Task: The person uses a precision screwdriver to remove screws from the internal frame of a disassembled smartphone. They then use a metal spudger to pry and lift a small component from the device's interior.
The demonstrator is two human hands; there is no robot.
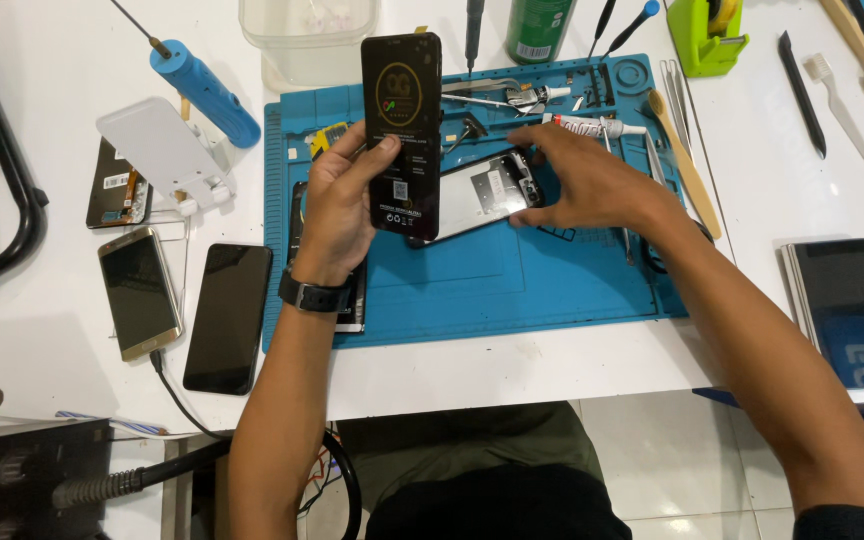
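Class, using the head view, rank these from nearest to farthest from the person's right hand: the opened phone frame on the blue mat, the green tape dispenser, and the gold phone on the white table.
Measured from the right hand:
1. Opened phone frame, touching its fingers, on the mat.
2. Green tape dispenser, up and right, at the table's far edge.
3. Gold phone, far left, beyond the left hand.

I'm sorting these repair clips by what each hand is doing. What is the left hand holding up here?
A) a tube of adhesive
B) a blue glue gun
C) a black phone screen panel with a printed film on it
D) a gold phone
C: the left hand holds the black screen panel upright above the blue mat, while the right hand reaches to the opened phone frame.
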